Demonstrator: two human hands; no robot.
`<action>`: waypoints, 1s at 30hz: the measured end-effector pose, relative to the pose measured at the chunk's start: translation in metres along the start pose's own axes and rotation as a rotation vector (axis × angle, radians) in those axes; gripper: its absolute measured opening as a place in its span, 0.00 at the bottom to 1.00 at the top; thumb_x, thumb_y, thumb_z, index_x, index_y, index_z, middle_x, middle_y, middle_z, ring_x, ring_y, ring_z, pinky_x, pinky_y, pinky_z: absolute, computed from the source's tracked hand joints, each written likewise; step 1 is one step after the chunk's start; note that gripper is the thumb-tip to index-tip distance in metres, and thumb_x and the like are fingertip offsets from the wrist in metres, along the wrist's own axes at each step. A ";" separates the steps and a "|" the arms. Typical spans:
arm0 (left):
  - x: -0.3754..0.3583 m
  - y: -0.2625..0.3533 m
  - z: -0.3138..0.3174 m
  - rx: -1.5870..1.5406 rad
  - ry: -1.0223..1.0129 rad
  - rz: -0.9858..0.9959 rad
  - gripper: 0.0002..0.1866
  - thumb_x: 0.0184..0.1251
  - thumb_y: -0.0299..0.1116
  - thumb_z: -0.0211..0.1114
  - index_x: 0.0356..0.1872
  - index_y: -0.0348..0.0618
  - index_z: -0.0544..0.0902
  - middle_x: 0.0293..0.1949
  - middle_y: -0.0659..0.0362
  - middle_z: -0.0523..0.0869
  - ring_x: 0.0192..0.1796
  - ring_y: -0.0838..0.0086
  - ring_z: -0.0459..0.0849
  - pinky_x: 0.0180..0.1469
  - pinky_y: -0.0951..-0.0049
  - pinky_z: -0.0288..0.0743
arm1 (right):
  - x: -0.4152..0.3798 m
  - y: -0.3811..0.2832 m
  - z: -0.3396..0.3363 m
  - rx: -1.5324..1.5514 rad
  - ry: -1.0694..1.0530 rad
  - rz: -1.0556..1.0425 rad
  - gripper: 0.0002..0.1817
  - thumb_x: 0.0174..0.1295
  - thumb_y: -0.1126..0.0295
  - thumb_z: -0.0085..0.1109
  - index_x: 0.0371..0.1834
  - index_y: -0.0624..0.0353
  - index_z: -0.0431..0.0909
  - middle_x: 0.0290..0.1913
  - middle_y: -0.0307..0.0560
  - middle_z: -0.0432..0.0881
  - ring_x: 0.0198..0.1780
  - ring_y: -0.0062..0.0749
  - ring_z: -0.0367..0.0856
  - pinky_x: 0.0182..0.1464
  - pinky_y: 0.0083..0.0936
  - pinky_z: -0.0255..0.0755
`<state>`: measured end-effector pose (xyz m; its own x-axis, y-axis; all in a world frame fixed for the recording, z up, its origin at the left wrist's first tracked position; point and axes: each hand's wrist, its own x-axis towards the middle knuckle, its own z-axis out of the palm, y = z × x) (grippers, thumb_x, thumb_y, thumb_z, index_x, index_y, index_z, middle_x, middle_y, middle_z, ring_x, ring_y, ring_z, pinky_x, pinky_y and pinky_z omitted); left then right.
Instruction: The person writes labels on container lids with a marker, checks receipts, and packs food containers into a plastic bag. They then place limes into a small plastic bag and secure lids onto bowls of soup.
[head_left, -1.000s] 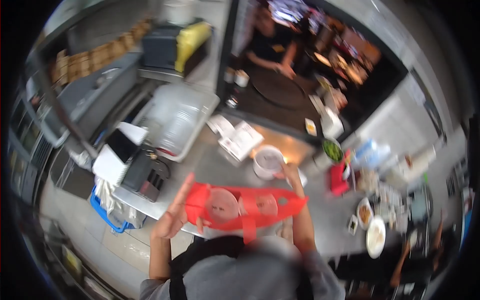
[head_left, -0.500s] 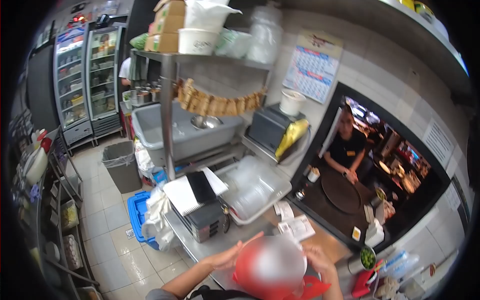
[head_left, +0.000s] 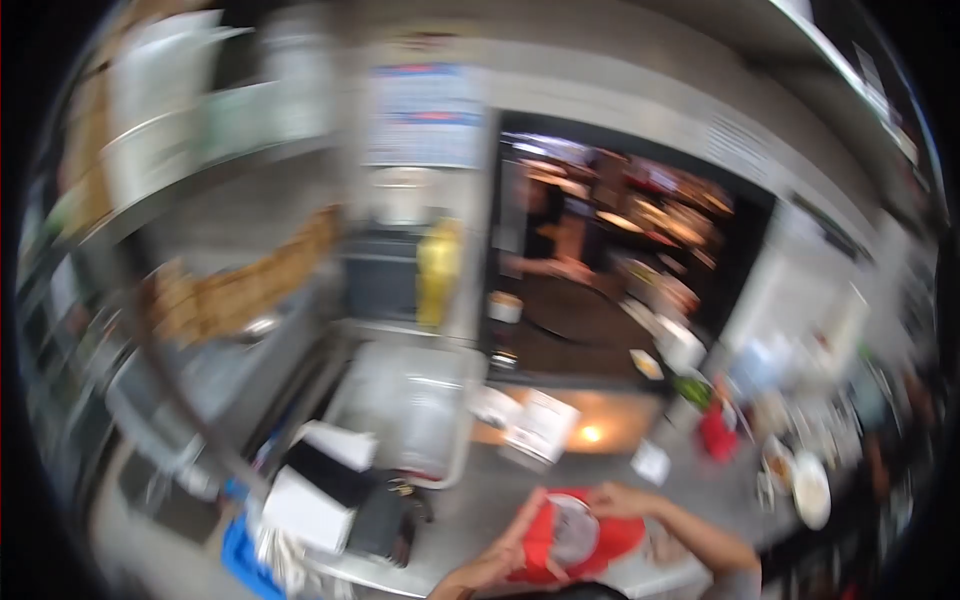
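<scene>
A red cap-like item (head_left: pixel 537 552) with a pale grey middle is in front of me at the bottom of the view, over the counter's near edge; motion blur hides its details. Along its left side lies my left hand (head_left: pixel 508 553), closed on the red edge. My right hand (head_left: pixel 615 499) pinches its upper right part, with the forearm coming in from the lower right. A black phone-like slab on a white notepad (head_left: pixel 308 514) rests on a dark box to the left of my hands.
Paper slips (head_left: pixel 542 425) lie on the steel counter (head_left: pixel 455 525) behind my hands. A clear plastic tub (head_left: pixel 408 410) stands to the left. Beyond a serving window is a person (head_left: pixel 545 225) beside a round dark tray (head_left: pixel 570 312). Containers and a red object (head_left: pixel 716 432) are at the right.
My view has swung right, bringing the window toward the middle. The red item now sits lower and tilted, showing its grey part; both hands stay on it, the right now over its top.
</scene>
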<state>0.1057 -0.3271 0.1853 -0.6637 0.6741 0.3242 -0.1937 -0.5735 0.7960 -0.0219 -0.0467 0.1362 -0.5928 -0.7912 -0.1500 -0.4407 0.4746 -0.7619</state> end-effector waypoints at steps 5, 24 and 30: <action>0.018 -0.001 0.011 0.037 -0.073 -0.062 0.61 0.48 0.72 0.54 0.68 0.52 0.25 0.71 0.48 0.42 0.56 0.53 0.73 0.58 0.53 0.68 | -0.004 0.008 0.036 -0.199 0.086 0.217 0.17 0.58 0.57 0.54 0.27 0.62 0.76 0.28 0.53 0.79 0.34 0.40 0.76 0.38 0.37 0.68; 0.027 -0.014 0.009 0.295 0.275 0.136 0.50 0.57 0.63 0.56 0.69 0.45 0.40 0.63 0.45 0.64 0.32 0.68 0.75 0.39 0.65 0.74 | -0.134 -0.056 -0.012 0.129 0.829 0.249 0.34 0.52 0.79 0.58 0.63 0.50 0.59 0.30 0.40 0.77 0.33 0.31 0.78 0.41 0.25 0.72; 0.045 -0.017 0.015 0.281 0.413 0.249 0.53 0.55 0.64 0.57 0.70 0.49 0.36 0.54 0.47 0.75 0.16 0.77 0.71 0.25 0.79 0.73 | -0.114 -0.065 -0.031 0.863 0.882 -0.221 0.30 0.55 0.85 0.51 0.62 0.52 0.58 0.28 0.38 0.75 0.34 0.18 0.74 0.40 0.16 0.67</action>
<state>0.0894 -0.2801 0.1941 -0.9038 0.2632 0.3374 0.1675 -0.5078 0.8450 0.0535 0.0248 0.2227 -0.9580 -0.1364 0.2521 -0.2013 -0.3059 -0.9306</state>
